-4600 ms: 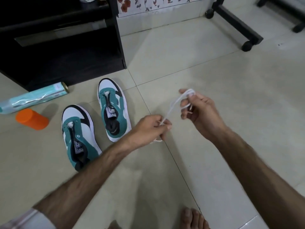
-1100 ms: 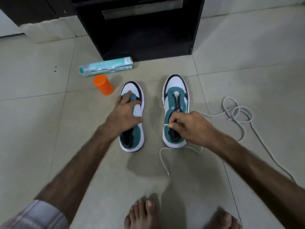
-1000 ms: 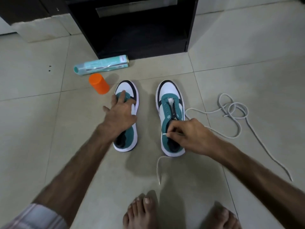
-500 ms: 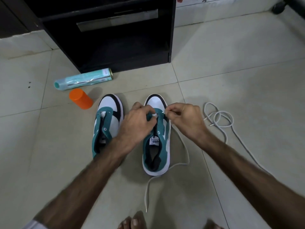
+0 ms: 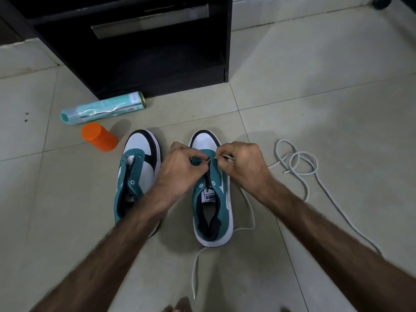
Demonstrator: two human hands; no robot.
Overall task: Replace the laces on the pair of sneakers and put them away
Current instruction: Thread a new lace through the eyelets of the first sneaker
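Two teal, white and black sneakers stand side by side on the tiled floor, toes away from me. The left sneaker [image 5: 137, 176] has no lace. Over the right sneaker [image 5: 212, 203], my left hand [image 5: 180, 171] pinches the teal eyelet flap near the toe. My right hand [image 5: 242, 167] pinches the tip of a white lace [image 5: 249, 212] at the front eyelets. That lace trails down the shoe's right side and along the floor toward me. A second white lace [image 5: 301, 163] lies coiled on the floor to the right.
A teal spray can [image 5: 101, 109] lies on its side and an orange cap [image 5: 99, 137] sits beside it, both left of the shoes. A black cabinet [image 5: 139, 46] with an open lower shelf stands behind. My bare toes [image 5: 177, 307] show at the bottom edge.
My left hand left the left sneaker and came to the right one. My right hand carried the lace tip from the shoe's tongue area up to the front eyelets.
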